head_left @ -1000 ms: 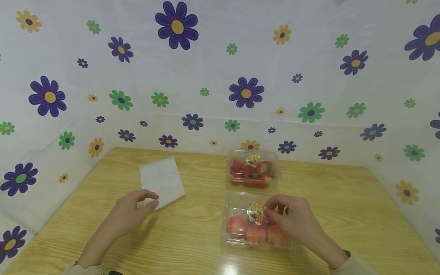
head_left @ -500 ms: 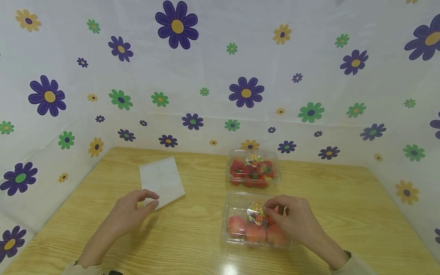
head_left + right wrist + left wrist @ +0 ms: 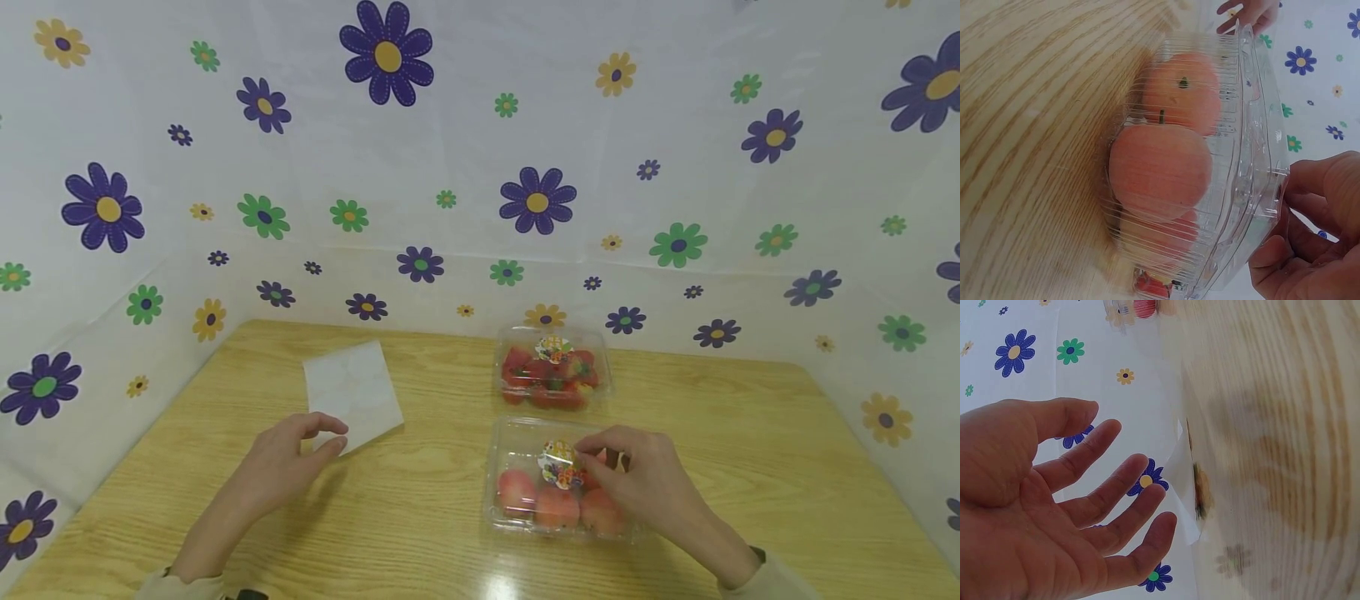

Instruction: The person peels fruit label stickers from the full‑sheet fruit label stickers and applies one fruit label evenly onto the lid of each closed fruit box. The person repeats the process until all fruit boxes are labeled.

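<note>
My right hand (image 3: pixel 648 475) is over a clear plastic fruit box (image 3: pixel 517 437), its thumb and index finger pinching the right edge of a round fruit-print sticker (image 3: pixel 557 464) on the lid. Pinkish-red apples (image 3: pixel 1160 172) sit inside the box, partly hidden by that hand in the head view. On the left, my left hand (image 3: pixel 281 458) hovers with relaxed fingers at the near edge of a white sticker sheet (image 3: pixel 356 387). In the left wrist view, nothing is held by the left hand (image 3: pixel 1066 494).
Behind the apple box stands a second clear box of strawberries (image 3: pixel 551 379), with a similar sticker on its lid. The wooden table (image 3: pixel 442 492) is enclosed at the back and sides by a white flowered cloth (image 3: pixel 465 150).
Both hands, the boxes and the sheet hold their places. The view shifts very slightly, and glare on the sticker differs a little.
</note>
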`<state>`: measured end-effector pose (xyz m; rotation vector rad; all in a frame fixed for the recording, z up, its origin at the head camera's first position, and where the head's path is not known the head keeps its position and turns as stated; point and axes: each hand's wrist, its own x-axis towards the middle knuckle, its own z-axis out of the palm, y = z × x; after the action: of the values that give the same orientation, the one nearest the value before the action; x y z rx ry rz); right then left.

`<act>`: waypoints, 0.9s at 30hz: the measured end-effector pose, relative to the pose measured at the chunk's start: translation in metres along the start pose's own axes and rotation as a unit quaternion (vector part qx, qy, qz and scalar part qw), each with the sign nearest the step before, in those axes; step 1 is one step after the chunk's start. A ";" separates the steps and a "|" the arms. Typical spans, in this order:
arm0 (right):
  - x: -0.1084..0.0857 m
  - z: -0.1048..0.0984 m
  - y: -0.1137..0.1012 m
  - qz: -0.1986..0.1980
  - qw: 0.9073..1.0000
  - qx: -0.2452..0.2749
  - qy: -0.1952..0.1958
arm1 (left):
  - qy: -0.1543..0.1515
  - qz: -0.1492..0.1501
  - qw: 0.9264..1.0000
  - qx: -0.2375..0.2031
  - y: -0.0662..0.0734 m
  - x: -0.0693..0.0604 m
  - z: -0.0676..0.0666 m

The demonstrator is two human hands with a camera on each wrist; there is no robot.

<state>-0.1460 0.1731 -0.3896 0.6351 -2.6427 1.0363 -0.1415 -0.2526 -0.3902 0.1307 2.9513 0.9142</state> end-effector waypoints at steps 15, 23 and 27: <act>0.001 0.000 -0.001 -0.021 1.000 0.008 0.005 | 0.004 0.002 1.000 0.003 0.005 0.000 -0.002; 0.000 -0.001 -0.003 -0.025 1.000 0.001 0.004 | -0.001 0.000 1.000 0.002 0.003 0.001 -0.002; -0.001 0.000 -0.003 -0.037 0.999 -0.003 0.007 | -0.006 0.000 1.000 0.000 0.002 0.002 0.000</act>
<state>-0.1441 0.1720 -0.3880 0.7164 -2.5885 1.0066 -0.1430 -0.2511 -0.3893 0.1351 2.9401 0.9093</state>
